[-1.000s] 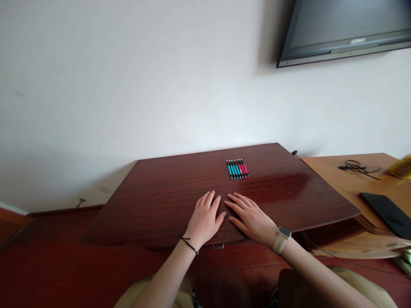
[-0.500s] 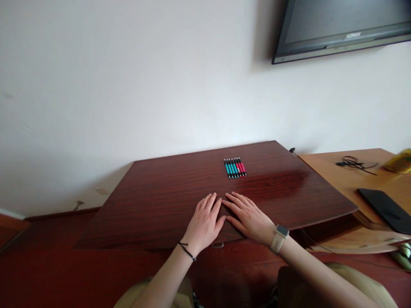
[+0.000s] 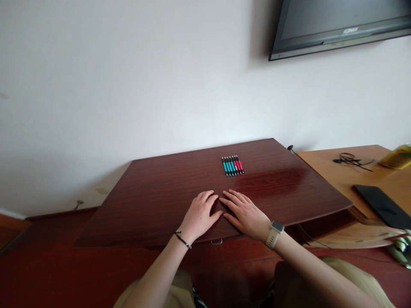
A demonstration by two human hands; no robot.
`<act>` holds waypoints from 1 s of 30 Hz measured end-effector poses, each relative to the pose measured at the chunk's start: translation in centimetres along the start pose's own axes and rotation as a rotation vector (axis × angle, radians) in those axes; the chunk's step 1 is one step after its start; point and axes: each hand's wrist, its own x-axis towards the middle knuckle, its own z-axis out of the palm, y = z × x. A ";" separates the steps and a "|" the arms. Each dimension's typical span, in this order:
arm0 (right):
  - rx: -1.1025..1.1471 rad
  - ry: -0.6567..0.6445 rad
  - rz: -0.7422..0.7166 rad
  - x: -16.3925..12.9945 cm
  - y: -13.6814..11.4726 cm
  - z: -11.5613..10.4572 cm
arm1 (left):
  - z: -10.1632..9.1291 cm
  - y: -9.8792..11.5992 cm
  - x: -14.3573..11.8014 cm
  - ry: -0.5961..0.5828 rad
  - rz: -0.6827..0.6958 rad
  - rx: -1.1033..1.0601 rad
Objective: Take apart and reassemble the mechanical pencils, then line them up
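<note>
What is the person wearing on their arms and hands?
The left hand has a thin black string bracelet round its wrist. The right hand has a watch with a pale band and a squarish grey face. Both forearms are bare, with no sleeves, gloves or visible rings.

It looked like a hotel room or a plain bedroom. A flat television hung on a bare white wall above a dark red wooden desk. Beside it stood a lighter wooden table with a tangled cable and a dark phone lying on it.
</note>
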 end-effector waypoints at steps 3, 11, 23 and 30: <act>0.018 0.006 -0.002 0.0 0.0 -0.1 | -0.7 -0.2 1.6 -0.024 -0.020 -0.036; 0.049 0.032 0.026 0.2 0.3 0.1 | -0.6 -1.8 8.1 -0.095 -0.028 -0.074; 0.035 0.008 0.058 0.3 0.0 -0.2 | 1.1 -4.5 18.3 -0.224 -0.028 -0.073; 0.063 0.028 0.051 0.2 0.1 -0.2 | 2.1 -4.5 20.9 -0.319 -0.055 0.048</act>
